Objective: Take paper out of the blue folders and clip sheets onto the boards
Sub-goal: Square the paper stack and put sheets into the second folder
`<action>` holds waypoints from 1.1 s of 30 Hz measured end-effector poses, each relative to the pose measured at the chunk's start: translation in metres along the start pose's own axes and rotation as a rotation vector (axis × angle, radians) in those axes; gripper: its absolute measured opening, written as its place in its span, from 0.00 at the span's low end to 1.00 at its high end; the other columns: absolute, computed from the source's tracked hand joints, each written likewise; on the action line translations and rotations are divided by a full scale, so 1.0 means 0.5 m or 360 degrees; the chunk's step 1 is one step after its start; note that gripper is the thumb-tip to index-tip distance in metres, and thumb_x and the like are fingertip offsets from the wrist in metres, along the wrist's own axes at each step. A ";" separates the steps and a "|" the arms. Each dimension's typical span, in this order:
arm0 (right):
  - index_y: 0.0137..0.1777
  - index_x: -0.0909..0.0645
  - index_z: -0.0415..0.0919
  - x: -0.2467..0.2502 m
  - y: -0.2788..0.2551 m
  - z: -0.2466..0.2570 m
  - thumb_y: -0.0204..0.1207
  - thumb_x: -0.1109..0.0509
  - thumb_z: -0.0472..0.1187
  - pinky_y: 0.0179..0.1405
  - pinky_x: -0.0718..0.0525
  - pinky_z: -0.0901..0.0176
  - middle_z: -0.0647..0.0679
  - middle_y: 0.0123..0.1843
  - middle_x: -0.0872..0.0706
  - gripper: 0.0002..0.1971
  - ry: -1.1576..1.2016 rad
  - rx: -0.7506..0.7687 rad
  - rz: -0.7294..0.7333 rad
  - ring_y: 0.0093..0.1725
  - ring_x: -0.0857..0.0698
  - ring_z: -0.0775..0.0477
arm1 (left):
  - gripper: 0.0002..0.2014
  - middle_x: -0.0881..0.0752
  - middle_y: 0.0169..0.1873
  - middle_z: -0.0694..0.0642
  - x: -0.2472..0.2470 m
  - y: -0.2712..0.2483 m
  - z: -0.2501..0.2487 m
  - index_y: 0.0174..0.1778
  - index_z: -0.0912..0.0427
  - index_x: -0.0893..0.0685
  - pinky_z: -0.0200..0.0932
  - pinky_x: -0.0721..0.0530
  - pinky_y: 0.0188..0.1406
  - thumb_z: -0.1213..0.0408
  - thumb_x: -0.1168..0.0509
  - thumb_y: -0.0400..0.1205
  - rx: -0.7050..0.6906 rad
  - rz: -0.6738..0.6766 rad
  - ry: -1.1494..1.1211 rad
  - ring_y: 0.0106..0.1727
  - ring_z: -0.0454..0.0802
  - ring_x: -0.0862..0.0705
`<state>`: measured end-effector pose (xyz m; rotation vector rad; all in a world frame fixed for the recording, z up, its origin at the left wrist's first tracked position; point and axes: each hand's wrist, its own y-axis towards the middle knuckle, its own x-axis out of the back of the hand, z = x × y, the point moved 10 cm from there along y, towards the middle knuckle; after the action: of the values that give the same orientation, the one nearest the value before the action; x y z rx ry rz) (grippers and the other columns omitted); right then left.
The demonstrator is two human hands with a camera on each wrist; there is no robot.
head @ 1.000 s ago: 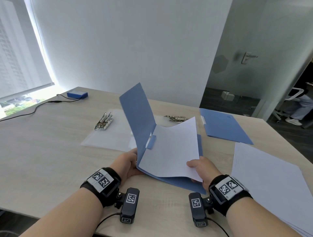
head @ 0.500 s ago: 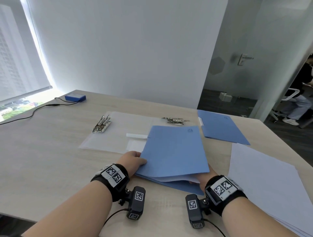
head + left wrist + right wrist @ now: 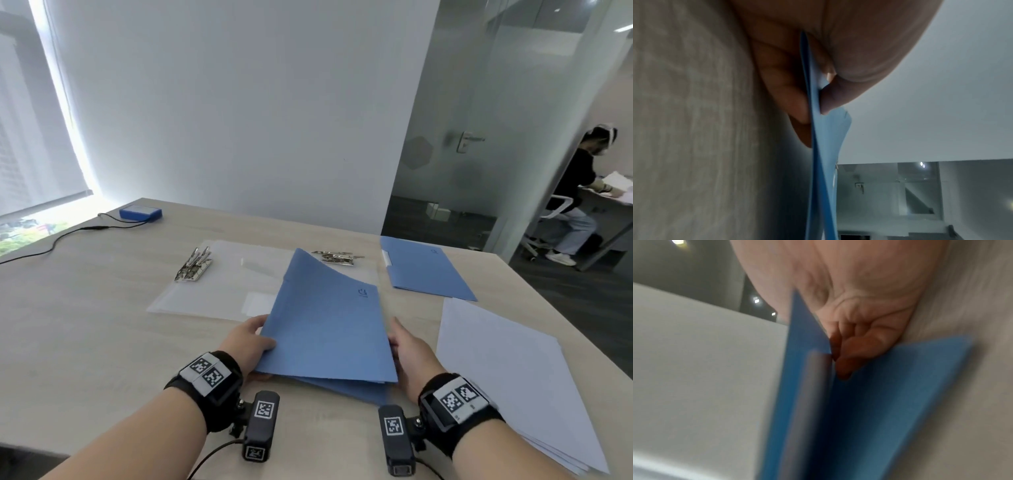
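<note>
A shut blue folder (image 3: 325,322) hangs a little above the table in front of me, its far corner curling up. My left hand (image 3: 251,341) pinches its left edge, thumb on top and fingers beneath, which the left wrist view shows on the folder (image 3: 824,162). My right hand (image 3: 407,349) grips the right edge. In the right wrist view its fingers (image 3: 846,363) lie between the raised cover and the lower blue cover (image 3: 890,386). No sheet shows from above. Two clear boards (image 3: 219,291) with metal clips (image 3: 193,265) lie beyond the folder.
A second blue folder (image 3: 424,270) lies shut at the far right. A stack of white paper (image 3: 507,370) sits to my right near the table edge. A blue box (image 3: 140,212) with a cable is far left. A person (image 3: 575,192) sits beyond the glass.
The folder's cover, standing open over a white sheet a second ago, has dropped shut. My right hand let go of the sheet and now holds the folder's right edge.
</note>
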<state>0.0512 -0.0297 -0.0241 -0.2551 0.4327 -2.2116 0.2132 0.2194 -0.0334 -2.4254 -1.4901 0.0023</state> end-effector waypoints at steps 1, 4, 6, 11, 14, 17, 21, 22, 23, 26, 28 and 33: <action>0.58 0.13 0.41 0.009 0.000 0.005 0.84 0.36 0.56 0.48 0.16 0.50 0.41 0.54 0.06 0.20 -0.0153 0.0090 0.0006 0.51 0.08 0.38 | 0.24 0.10 0.51 0.65 0.003 -0.001 0.004 0.68 0.51 0.20 0.58 0.10 0.41 0.77 0.37 0.79 -0.0009 -0.0006 -0.0076 0.46 0.69 0.10; 0.69 0.23 0.45 0.029 -0.019 0.023 0.81 0.31 0.48 0.45 0.19 0.55 0.48 0.57 0.10 0.19 -0.0406 0.0269 -0.0033 0.50 0.12 0.48 | 0.23 0.09 0.52 0.65 0.000 -0.009 0.010 0.66 0.51 0.18 0.66 0.12 0.54 0.79 0.37 0.80 -0.0027 -0.0017 -0.0346 0.51 0.69 0.10; 0.72 0.24 0.47 0.020 -0.030 0.025 0.83 0.32 0.45 0.42 0.15 0.58 0.50 0.57 0.09 0.18 -0.0239 0.0296 0.0064 0.50 0.09 0.51 | 0.22 0.09 0.53 0.66 -0.008 -0.012 0.010 0.66 0.51 0.18 0.71 0.15 0.57 0.78 0.36 0.80 -0.0035 -0.0036 -0.0479 0.52 0.70 0.10; 0.65 0.20 0.55 0.008 -0.060 0.053 0.86 0.42 0.37 0.22 0.26 0.60 0.44 0.51 0.10 0.17 -0.0286 0.0474 0.0121 0.34 0.17 0.47 | 0.17 0.10 0.52 0.59 -0.037 -0.030 -0.035 0.65 0.51 0.23 0.61 0.09 0.45 0.70 0.36 0.82 -0.0167 -0.0081 -0.0208 0.49 0.62 0.09; 0.63 0.17 0.51 0.040 -0.068 0.073 0.85 0.43 0.33 0.24 0.31 0.61 0.45 0.47 0.12 0.17 -0.0188 0.0579 0.0010 0.37 0.21 0.45 | 0.17 0.11 0.50 0.52 -0.050 -0.029 -0.056 0.65 0.50 0.25 0.51 0.11 0.40 0.60 0.33 0.80 -0.0195 -0.0080 0.0284 0.47 0.52 0.11; 0.61 0.14 0.50 0.078 -0.075 0.081 0.84 0.42 0.32 0.22 0.29 0.64 0.49 0.45 0.10 0.18 -0.0129 0.0630 -0.0030 0.34 0.18 0.50 | 0.20 0.15 0.51 0.52 -0.026 -0.018 -0.091 0.67 0.51 0.23 0.45 0.20 0.44 0.56 0.32 0.79 -0.0328 -0.0240 0.0544 0.47 0.48 0.15; 0.64 0.13 0.46 0.103 -0.087 0.083 0.86 0.41 0.30 0.50 0.12 0.46 0.46 0.56 0.05 0.18 0.0032 0.0651 0.0091 0.53 0.08 0.41 | 0.21 0.21 0.68 0.53 0.016 -0.014 -0.162 0.70 0.47 0.22 0.55 0.25 0.69 0.52 0.36 0.80 -0.0522 -0.0537 0.0931 0.67 0.55 0.21; 0.65 0.13 0.44 0.106 -0.091 0.085 0.86 0.41 0.29 0.57 0.12 0.42 0.44 0.59 0.06 0.18 0.0063 0.0666 0.0132 0.58 0.08 0.40 | 0.23 0.23 0.72 0.50 0.019 -0.012 -0.172 0.73 0.45 0.24 0.57 0.29 0.72 0.49 0.38 0.80 -0.0497 -0.0572 0.1027 0.72 0.54 0.24; 0.66 0.14 0.42 0.108 -0.094 0.088 0.86 0.41 0.29 0.62 0.13 0.39 0.43 0.60 0.07 0.18 0.0075 0.0679 0.0165 0.60 0.08 0.38 | 0.24 0.24 0.74 0.47 0.018 -0.002 -0.173 0.75 0.43 0.26 0.58 0.34 0.74 0.46 0.41 0.81 -0.0444 -0.0553 0.1083 0.75 0.53 0.26; 0.66 0.14 0.42 0.112 -0.101 0.096 0.86 0.41 0.28 0.63 0.13 0.38 0.41 0.61 0.07 0.18 0.0101 0.0708 0.0209 0.60 0.09 0.37 | 0.26 0.14 0.61 0.43 0.000 0.022 -0.161 0.73 0.44 0.26 0.56 0.30 0.72 0.40 0.46 0.79 -0.0312 -0.0333 0.1025 0.67 0.52 0.18; 0.66 0.13 0.42 0.116 -0.101 0.100 0.86 0.41 0.28 0.61 0.13 0.41 0.41 0.61 0.07 0.18 0.0107 0.0725 0.0217 0.60 0.08 0.37 | 0.18 0.13 0.42 0.47 -0.011 0.024 -0.162 0.58 0.51 0.17 0.52 0.20 0.57 0.45 0.42 0.81 -0.0352 -0.0249 0.0868 0.48 0.55 0.15; 0.67 0.14 0.43 0.120 -0.105 0.104 0.87 0.41 0.28 0.59 0.12 0.45 0.43 0.61 0.07 0.18 0.0028 0.0758 0.0235 0.60 0.08 0.39 | 0.17 0.16 0.35 0.58 -0.014 0.016 -0.160 0.40 0.65 0.17 0.45 0.26 0.34 0.53 0.38 0.84 -0.0371 -0.0210 0.0859 0.33 0.54 0.21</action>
<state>-0.0063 -0.0574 0.0460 0.0513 -0.0716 -2.0990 0.2293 0.1900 0.0401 -2.2258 -1.4408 -0.8254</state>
